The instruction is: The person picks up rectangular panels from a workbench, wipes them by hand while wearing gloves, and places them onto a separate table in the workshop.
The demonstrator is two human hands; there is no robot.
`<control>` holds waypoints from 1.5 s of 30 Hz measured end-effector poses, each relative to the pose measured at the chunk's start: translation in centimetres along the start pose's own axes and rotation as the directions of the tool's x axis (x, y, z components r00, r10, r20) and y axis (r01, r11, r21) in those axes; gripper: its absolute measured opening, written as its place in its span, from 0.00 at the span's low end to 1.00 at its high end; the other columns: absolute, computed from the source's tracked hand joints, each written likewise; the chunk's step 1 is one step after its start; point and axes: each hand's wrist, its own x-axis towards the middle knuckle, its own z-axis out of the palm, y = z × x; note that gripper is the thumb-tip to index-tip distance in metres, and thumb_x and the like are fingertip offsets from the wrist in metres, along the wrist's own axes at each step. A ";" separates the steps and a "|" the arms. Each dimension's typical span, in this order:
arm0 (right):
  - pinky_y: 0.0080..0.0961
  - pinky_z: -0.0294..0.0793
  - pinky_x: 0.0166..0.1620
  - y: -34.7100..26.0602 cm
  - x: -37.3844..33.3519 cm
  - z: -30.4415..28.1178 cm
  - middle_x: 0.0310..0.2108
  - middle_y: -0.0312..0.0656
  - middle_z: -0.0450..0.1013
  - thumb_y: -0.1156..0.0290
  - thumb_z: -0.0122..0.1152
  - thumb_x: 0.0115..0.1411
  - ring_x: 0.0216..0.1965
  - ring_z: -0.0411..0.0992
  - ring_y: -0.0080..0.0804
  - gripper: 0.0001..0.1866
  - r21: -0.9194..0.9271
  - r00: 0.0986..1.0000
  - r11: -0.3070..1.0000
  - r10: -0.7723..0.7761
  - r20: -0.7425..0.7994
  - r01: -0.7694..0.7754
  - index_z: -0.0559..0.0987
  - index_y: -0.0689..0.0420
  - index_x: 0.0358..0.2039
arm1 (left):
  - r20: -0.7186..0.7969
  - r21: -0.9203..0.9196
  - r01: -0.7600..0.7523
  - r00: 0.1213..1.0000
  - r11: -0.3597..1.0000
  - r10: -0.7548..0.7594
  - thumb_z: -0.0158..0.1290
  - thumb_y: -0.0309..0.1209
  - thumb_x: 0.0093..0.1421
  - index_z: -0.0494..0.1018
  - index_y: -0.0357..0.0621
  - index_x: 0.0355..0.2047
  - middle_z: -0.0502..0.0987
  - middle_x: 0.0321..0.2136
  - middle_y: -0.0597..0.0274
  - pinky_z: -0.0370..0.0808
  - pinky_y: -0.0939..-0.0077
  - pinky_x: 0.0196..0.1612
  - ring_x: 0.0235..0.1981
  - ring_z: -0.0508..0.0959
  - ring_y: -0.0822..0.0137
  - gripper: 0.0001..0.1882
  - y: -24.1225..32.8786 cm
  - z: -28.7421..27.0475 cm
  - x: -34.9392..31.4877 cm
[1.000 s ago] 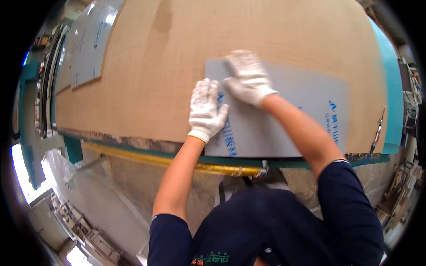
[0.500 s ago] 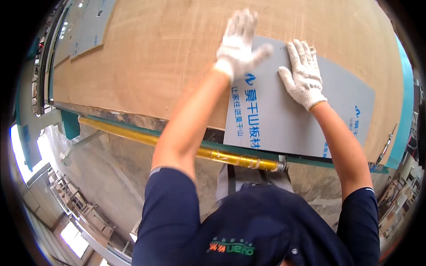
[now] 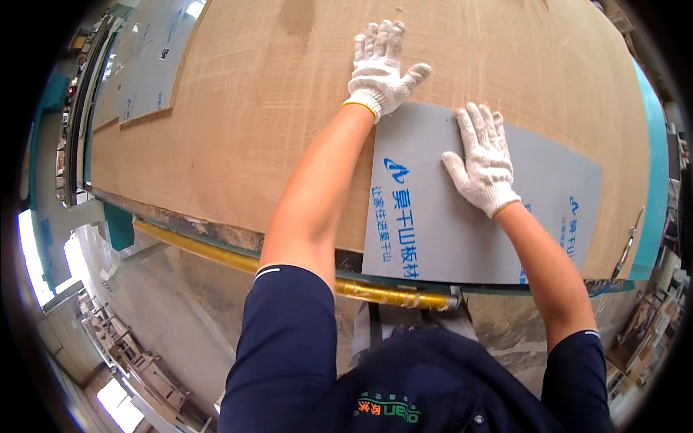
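Note:
A grey sheet (image 3: 433, 238) with blue print lies flat on a large wooden board (image 3: 238, 144), its near edge close to the front of the worktable. My right hand (image 3: 485, 162), in a white knitted glove, rests on the sheet with its fingers stretched toward the far edge. Just beyond the sheet's far left corner, my left hand (image 3: 379, 72) is spread flat, palm down, over the bare wood. It wears a matching white glove. Neither hand grips anything.
At the far left of the board lies another grey printed sheet (image 3: 151, 65). A slim metal-tipped tool (image 3: 628, 249) sits by the right edge, near a teal border (image 3: 653, 180). Below the table's front runs a yellow roll (image 3: 390, 294).
My left hand, blurred over the sheet's far left edge before, has moved out past the corner onto the wood. My right hand stays on the sheet. The whole view has shifted slightly.

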 end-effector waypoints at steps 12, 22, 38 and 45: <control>0.48 0.36 0.80 -0.1 -0.3 0.0 0.77 0.52 0.54 0.49 0.59 0.66 0.79 0.45 0.51 0.43 0.013 1.000 1.000 0.015 -0.015 -0.014 0.61 0.59 0.74 | -0.046 0.085 -0.060 0.997 0.995 0.064 0.36 0.69 0.69 0.43 0.41 0.78 0.44 0.79 0.44 0.27 0.51 0.79 0.81 0.35 0.51 0.53 -0.8 0.2 1.0; 0.45 0.38 0.81 0.5 -0.7 0.0 0.76 0.53 0.55 0.49 0.56 0.67 0.79 0.46 0.50 0.40 0.017 0.997 0.999 0.045 -0.056 -0.044 0.62 0.58 0.74 | -0.171 -0.450 0.146 0.954 0.881 -0.245 0.49 0.50 0.72 0.53 0.37 0.76 0.52 0.77 0.45 0.40 0.58 0.80 0.79 0.46 0.48 0.41 2.1 -1.2 -13.3; 0.51 0.51 0.77 11.2 -27.0 -0.4 0.69 0.57 0.65 0.67 0.63 0.61 0.74 0.57 0.55 0.33 0.081 0.722 0.861 0.469 -0.509 -0.502 0.71 0.62 0.67 | 0.154 0.102 -0.060 0.987 0.993 0.044 0.53 0.35 0.63 0.64 0.37 0.71 0.58 0.73 0.38 0.49 0.45 0.77 0.74 0.55 0.34 0.36 7.6 -3.0 -18.5; 0.48 0.26 0.80 8.7 -25.8 0.3 0.79 0.56 0.47 0.40 0.50 0.70 0.81 0.38 0.51 0.45 -0.016 0.787 0.797 0.593 -0.173 -0.604 0.56 0.59 0.77 | 0.188 0.112 -0.066 0.981 0.992 0.044 0.52 0.36 0.64 0.62 0.37 0.72 0.57 0.74 0.37 0.49 0.45 0.77 0.75 0.53 0.34 0.37 7.9 -2.7 -18.2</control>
